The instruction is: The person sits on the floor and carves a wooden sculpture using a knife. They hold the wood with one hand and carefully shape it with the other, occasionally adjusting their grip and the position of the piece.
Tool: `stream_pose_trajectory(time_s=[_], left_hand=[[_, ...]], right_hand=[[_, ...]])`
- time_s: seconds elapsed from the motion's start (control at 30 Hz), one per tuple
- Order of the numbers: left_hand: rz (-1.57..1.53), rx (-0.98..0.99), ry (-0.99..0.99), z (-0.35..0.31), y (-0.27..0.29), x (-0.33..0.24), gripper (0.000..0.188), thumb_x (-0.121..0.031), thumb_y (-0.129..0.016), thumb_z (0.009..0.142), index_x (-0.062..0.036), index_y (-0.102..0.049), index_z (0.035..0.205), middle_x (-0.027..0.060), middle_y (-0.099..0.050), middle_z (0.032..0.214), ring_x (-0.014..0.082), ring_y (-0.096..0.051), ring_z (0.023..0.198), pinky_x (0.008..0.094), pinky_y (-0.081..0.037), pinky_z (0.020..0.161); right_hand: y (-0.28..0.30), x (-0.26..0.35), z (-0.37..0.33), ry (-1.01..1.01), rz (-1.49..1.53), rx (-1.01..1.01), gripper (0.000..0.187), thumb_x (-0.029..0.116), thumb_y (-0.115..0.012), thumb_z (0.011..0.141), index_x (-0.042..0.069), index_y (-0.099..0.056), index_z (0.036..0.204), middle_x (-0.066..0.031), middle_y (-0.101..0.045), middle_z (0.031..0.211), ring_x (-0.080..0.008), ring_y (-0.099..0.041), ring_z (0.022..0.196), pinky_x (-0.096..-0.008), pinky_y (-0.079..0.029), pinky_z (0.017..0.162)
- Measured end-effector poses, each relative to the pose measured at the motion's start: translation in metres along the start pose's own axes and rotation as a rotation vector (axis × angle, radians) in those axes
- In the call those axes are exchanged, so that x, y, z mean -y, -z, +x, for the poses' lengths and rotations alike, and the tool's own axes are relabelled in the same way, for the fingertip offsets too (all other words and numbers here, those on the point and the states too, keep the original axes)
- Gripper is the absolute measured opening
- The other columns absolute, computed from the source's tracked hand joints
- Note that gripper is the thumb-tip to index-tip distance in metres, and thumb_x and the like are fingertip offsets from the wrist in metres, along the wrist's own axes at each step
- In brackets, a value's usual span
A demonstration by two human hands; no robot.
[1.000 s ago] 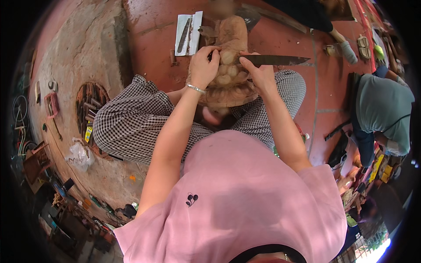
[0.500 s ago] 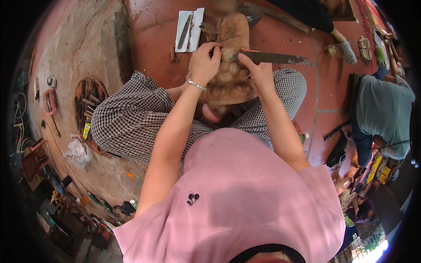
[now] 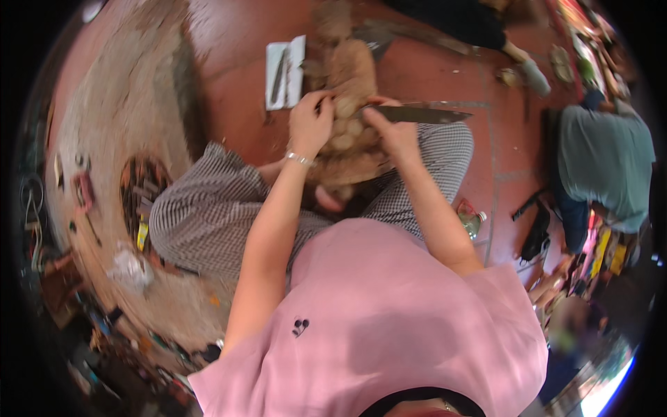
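A carved brown wooden piece [image 3: 352,69] with rounded bumps lies between my crossed legs and stretches away from me. My left hand [image 3: 311,124] is on its left side with fingers bent, gripping the wood. On the opposite side, my right hand [image 3: 397,135] is closed around a long flat dark metal blade [image 3: 434,115], thumb laid along it. The blade's narrow end points right; its other end reaches the bumps between my hands. My fingertips are partly hidden, and the picture is blurred.
White paper [image 3: 295,69] with a dark slim tool [image 3: 279,80] lies beyond my left hand. A stone-like slab [image 3: 118,90] holding a round basket of tools [image 3: 142,191] stands left. A plastic bottle [image 3: 472,222] sits by my right knee. Another person [image 3: 604,163] crouches at right.
The whole view has shifted, so the carving and hands appear lower and slightly left. Both hands keep nearly the same places on the carving. More of the bottle shows by my right knee.
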State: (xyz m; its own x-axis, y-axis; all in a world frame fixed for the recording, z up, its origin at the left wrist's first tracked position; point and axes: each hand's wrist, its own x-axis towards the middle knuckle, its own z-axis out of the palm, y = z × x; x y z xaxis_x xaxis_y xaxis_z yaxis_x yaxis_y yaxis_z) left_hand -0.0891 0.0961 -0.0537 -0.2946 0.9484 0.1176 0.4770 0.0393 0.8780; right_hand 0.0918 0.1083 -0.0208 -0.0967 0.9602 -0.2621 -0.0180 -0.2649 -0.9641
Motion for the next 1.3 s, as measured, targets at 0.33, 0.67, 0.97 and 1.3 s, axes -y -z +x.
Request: stream_pose_trajectory(time_s=[0.33,0.67,0.97,1.3], left_hand=[[-0.065,0.135,0.051,0.001,0.002,-0.018,0.027,-0.016,-0.051,0.102,0.0044,-0.069,0.108,0.0155,-0.072,0.103,0.0217,-0.065,0.094,0.0331,-0.049,0.089],[0.228,0.304,-0.292,-0.001,-0.001,-0.041,0.041,-0.022,-0.066,0.093,0.0041,-0.059,0.124,0.0214,-0.061,0.123,0.0359,-0.058,0.113,0.0419,-0.044,0.1],[0.175,0.299,-0.187,0.0,0.007,-0.037,0.039,-0.025,-0.064,0.095,0.0022,-0.062,0.123,0.0182,-0.062,0.125,0.0316,-0.057,0.114,0.04,-0.044,0.099],[0.121,0.467,-0.257,0.009,0.013,-0.017,0.036,-0.013,-0.063,0.095,0.0009,-0.06,0.128,0.0196,-0.059,0.127,0.0325,-0.056,0.115,0.04,-0.043,0.1]], right_hand=[[0.003,-0.013,0.008,0.119,-0.157,0.009,0.038,0.018,-0.083,0.074,0.0,-0.07,0.105,-0.01,-0.072,0.099,-0.016,-0.065,0.092,-0.0315,-0.052,0.083],[0.091,0.003,-0.036,0.098,0.592,-0.479,0.026,0.025,-0.065,0.093,-0.001,-0.065,0.09,-0.0069,-0.068,0.08,-0.0129,-0.061,0.07,-0.0295,-0.05,0.066],[0.411,0.027,-0.354,0.606,0.849,-1.552,0.024,0.022,-0.049,0.1,0.0,-0.057,0.1,-0.0158,-0.068,0.085,-0.0162,-0.063,0.066,-0.0286,-0.051,0.055],[0.421,-0.041,-0.312,0.498,0.669,-1.565,0.019,0.021,-0.058,0.099,0.002,-0.058,0.099,-0.0127,-0.069,0.081,-0.0187,-0.065,0.067,-0.0301,-0.053,0.059]])
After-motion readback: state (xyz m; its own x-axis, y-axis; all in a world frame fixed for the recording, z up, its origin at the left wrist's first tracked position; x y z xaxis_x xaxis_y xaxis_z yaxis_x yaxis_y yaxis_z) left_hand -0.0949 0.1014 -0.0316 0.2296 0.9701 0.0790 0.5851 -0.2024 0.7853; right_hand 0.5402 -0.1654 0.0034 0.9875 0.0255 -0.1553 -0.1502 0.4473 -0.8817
